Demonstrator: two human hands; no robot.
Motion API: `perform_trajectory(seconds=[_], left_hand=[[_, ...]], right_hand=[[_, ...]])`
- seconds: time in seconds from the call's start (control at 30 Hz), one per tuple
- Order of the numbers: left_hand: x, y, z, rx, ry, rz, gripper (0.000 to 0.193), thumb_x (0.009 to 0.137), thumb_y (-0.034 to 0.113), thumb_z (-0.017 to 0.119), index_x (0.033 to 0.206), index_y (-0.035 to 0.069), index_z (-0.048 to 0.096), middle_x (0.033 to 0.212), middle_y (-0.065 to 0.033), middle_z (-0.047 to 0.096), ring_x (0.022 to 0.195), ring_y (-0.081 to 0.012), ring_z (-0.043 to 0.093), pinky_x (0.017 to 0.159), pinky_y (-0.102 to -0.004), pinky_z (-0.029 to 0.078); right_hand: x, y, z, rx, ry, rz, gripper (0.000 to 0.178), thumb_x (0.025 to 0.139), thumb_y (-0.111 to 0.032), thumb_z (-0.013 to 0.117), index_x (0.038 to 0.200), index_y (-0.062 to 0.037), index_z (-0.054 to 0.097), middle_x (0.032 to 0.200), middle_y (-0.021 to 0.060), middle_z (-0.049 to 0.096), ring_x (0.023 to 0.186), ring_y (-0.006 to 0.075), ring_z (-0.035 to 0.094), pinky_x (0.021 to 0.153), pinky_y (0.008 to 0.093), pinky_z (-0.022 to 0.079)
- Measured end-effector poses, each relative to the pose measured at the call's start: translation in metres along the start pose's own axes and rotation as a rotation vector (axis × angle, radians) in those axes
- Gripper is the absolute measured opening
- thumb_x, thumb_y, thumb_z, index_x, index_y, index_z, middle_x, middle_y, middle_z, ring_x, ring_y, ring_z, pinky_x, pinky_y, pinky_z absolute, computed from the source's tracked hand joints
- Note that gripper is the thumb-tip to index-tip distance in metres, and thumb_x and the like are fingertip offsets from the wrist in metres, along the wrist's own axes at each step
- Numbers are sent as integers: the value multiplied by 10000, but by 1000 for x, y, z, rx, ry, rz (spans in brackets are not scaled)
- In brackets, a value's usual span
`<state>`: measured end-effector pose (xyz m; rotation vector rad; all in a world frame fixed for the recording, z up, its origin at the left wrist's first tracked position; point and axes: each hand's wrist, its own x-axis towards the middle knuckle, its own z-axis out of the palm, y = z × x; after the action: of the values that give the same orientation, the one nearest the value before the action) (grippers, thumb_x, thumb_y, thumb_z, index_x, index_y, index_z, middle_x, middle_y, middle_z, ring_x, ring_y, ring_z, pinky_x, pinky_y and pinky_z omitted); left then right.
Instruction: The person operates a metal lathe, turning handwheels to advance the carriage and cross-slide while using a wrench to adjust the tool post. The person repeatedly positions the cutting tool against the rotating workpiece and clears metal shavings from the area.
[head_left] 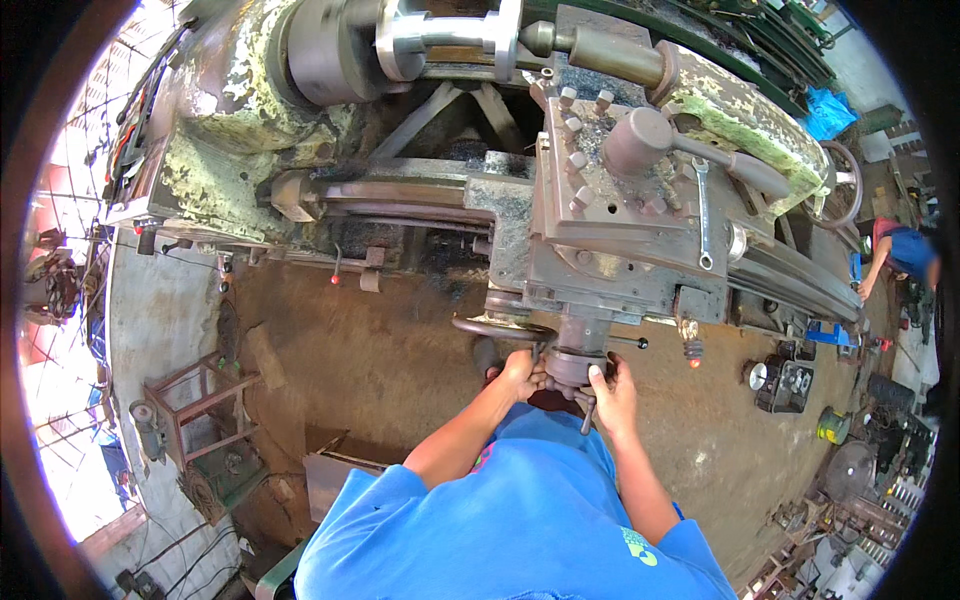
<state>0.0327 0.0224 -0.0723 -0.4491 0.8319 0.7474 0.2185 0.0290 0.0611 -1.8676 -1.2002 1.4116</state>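
I stand at a metal lathe, both hands at its cross-slide crank (586, 415). My left hand (518, 376) is closed at the left side of the crank, its fingertips partly hidden beside the dark dial collar (572, 368). Against the collar's right side my right hand (618, 393) presses its thumb, the other fingers curled around behind. A carriage handwheel (505, 328) lies just beyond my left hand. Farther away, a shiny stepped metal workpiece (450, 33) sits between the chuck (325, 50) and the tailstock centre (540, 38). Chips cover parts of the carriage.
A wrench (704, 215) lies on the compound slide, beside the tool post (637, 140) and its long lever. A red-tipped lever (336, 265) hangs at the lathe's front. To the left stands a rusty metal frame (205, 400). Another person (905, 250) is at the far right.
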Motion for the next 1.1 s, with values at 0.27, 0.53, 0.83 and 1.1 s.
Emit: perform_trajectory(seconds=[0.27,0.53,0.83,1.1], left_hand=[[-40,74,-69,353,638,469,339,973,337,380,793,93,530,509,-11,367,382,-163,319,393,-355,306],[67,81,-160,1043,1256,807,429,987,276,412,898,-63,659,878,-253,685,886,-426,659,768,-470,521],[84,88,-156,1622,897,651,376,892,289,499,1097,16,656,1042,-229,688,963,-386,664,837,-427,536],[-57,90,-31,254,490,556,819,937,450,580,1428,-67,177,878,-191,612,593,-214,617,511,-336,518]], right_hand=[[-2,-8,8,-48,-95,-40,721,796,-412,763,1318,2,488,1182,208,648,1075,316,644,923,404,492],[-2,-26,11,-58,-108,-41,685,774,-376,786,1268,10,510,1158,206,656,1066,319,645,924,407,489],[0,-32,11,-7,-149,29,670,752,-373,800,1221,24,534,1116,199,673,1017,310,664,884,396,511],[6,-23,24,-17,-75,-26,837,679,-376,851,1276,49,445,1107,209,664,1009,308,665,871,392,518]])
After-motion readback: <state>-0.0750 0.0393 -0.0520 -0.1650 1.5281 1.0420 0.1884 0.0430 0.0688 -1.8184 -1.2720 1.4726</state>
